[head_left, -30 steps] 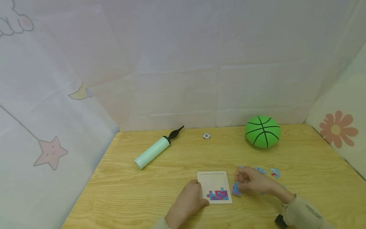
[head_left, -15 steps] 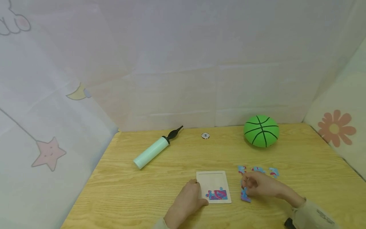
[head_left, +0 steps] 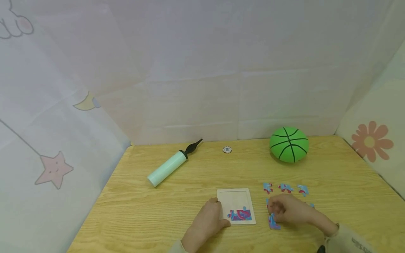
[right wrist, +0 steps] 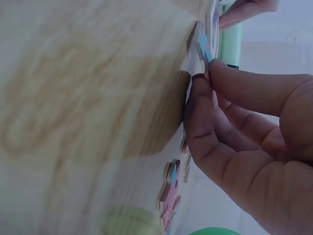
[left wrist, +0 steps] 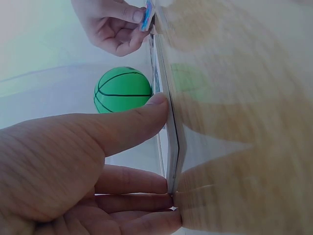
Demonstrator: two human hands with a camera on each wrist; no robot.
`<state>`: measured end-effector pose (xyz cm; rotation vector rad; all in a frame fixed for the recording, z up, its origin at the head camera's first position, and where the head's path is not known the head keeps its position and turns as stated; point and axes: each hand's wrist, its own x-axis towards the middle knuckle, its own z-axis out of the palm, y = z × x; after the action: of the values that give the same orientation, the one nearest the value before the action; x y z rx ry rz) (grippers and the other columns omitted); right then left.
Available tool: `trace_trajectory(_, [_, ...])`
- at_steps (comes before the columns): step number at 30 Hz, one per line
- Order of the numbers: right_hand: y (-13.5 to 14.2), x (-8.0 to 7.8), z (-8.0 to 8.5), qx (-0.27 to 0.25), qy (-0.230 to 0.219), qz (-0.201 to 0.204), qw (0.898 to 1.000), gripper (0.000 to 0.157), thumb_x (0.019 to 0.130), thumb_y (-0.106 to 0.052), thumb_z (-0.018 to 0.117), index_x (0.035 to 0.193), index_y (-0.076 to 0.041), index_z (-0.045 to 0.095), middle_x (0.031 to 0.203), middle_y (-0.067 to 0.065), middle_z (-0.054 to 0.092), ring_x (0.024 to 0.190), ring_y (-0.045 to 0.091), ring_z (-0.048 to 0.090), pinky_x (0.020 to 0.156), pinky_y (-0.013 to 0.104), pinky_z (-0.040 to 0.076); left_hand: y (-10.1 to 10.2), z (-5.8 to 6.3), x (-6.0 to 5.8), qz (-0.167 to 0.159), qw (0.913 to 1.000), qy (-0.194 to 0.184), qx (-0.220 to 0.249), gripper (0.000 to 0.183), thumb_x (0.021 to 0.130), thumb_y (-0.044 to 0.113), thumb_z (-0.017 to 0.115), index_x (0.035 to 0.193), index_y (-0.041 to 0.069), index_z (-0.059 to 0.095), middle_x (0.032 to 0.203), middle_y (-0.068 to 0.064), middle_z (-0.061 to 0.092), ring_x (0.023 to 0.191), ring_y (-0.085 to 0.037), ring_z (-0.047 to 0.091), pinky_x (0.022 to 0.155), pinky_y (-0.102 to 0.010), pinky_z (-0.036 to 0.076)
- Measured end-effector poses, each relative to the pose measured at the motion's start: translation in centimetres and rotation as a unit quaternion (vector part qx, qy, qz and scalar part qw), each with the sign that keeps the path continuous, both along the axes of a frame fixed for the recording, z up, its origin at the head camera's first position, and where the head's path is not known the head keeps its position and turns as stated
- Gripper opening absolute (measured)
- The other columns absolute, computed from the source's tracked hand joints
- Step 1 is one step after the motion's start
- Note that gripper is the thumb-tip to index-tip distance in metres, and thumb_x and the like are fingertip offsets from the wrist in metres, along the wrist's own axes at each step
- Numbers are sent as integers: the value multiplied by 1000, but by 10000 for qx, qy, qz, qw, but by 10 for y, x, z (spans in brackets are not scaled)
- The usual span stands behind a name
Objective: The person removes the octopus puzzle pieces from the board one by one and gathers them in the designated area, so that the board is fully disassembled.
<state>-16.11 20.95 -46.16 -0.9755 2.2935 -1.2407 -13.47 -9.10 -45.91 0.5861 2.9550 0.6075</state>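
My left hand grips the lower left corner of a pale square puzzle tray, its thumb at the near edge and its fingers along the left side. Joined blue, pink and purple puzzle pieces fill the tray's lower right part. To the right of the tray, my right hand pinches a blue and purple puzzle piece between thumb and fingers. The right wrist view shows this held piece tilted, close over the table. More loose pieces lie behind the right hand, which partly hides some of them.
A green ball with black lines sits at the back right of the wooden table. A mint hand pump with a black nozzle lies at the back left. Between them is a white poker chip. Printed cloth hangs behind.
My right hand has moved right and toward the near edge with the puzzle piece, away from the tray, uncovering loose pieces behind it. The left hand stays at the tray.
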Motion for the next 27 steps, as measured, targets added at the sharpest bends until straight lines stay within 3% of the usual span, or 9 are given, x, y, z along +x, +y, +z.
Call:
trace_trajectory(11, [-2, 3, 3, 578, 714, -251, 9955, 17, 80, 1, 70, 88, -12, 64, 75, -7, 61, 66, 0, 53, 56, 22, 47, -1, -2, 0, -45, 10000, -50, 71, 48, 71, 28, 85, 96, -8, 65, 110, -19, 62, 84, -18, 59, 79, -31, 53])
trace_trajectory(21, [0, 6, -8, 492, 1239, -490, 9899, 20, 79, 6, 69, 85, -12, 62, 74, -11, 58, 62, -3, 48, 51, 20, 46, -1, -3, -1, -84, 9999, 6, 138, 46, 71, 27, 86, 94, -7, 65, 107, -18, 63, 81, -16, 58, 77, -29, 53])
trace_trajectory(27, [1, 7, -10, 567, 1251, -593, 9887, 23, 78, 7, 67, 81, -15, 60, 70, -13, 53, 61, -3, 45, 50, 20, 44, 0, -3, -1, -87, 9999, 30, 91, 46, 70, 28, 86, 93, -7, 65, 107, -18, 63, 81, -16, 59, 76, -29, 53])
